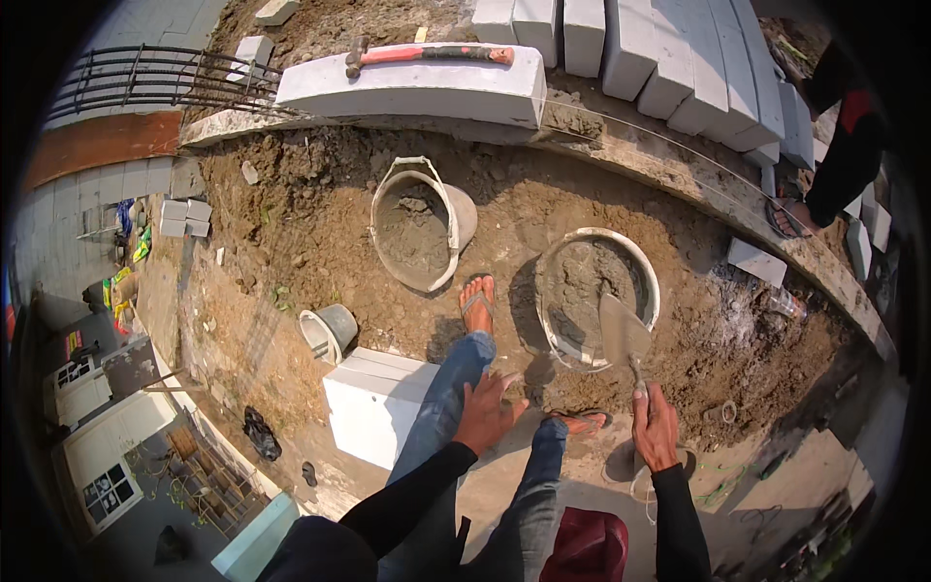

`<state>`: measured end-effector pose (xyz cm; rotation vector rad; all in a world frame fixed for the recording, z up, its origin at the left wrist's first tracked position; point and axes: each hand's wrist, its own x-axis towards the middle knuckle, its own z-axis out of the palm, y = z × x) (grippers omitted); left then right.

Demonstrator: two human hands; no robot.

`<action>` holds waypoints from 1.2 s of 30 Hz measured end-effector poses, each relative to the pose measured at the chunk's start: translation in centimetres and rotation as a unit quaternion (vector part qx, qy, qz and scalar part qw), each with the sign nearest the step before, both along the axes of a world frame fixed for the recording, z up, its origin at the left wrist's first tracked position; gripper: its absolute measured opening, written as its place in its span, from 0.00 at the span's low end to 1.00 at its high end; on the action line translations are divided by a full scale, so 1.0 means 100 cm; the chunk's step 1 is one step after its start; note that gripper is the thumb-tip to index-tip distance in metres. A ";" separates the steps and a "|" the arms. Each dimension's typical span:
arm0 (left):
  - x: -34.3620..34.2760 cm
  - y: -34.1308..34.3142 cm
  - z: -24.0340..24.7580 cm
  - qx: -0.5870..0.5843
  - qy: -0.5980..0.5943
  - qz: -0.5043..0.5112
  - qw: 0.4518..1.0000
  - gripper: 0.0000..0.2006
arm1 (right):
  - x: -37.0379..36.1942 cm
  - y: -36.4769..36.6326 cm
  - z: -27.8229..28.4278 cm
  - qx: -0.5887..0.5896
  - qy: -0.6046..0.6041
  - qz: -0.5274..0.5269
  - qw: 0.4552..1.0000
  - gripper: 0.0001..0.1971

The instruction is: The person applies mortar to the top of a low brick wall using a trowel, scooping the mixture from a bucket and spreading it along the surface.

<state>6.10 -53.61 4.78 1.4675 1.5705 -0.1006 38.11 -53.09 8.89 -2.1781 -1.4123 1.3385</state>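
Observation:
My right hand (pixel 657 425) is closed round the handle of a trowel (pixel 623 330). The trowel's blade reaches over the rim of the right bucket (pixel 652 281), its tip at the grey wet mortar (pixel 587 281) inside. My left hand (pixel 488 412) is in front of my thigh with its fingers spread, holding nothing. Ahead and to the left stands a second bucket (pixel 465 215), tilted a little, with mortar in it and its handle raised. Beside my left leg is a smaller grey bucket (pixel 335 328), tipped toward the left.
A hammer (pixel 432 56) lies on a long white block (pixel 417 92) on the concrete beam (pixel 679 170). More white blocks (pixel 669 58) stand in a row behind. White blocks (pixel 373 407) lie by my left leg. Another person's foot (pixel 793 217) rests at the far right. Rebar (pixel 145 78) juts at upper left.

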 end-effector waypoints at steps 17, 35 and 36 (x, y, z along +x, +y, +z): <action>-0.011 0.080 -0.062 -0.100 -0.225 0.169 0.954 0.27 | -0.200 0.386 -0.257 0.123 -0.022 0.216 0.968 0.28; -0.012 0.096 -0.057 -0.098 -0.258 0.188 0.942 0.25 | -0.189 0.385 -0.221 0.135 -0.082 0.210 0.965 0.27; -0.011 0.097 -0.058 -0.103 -0.261 0.184 0.942 0.25 | -0.185 0.384 -0.223 0.151 -0.091 0.212 0.961 0.27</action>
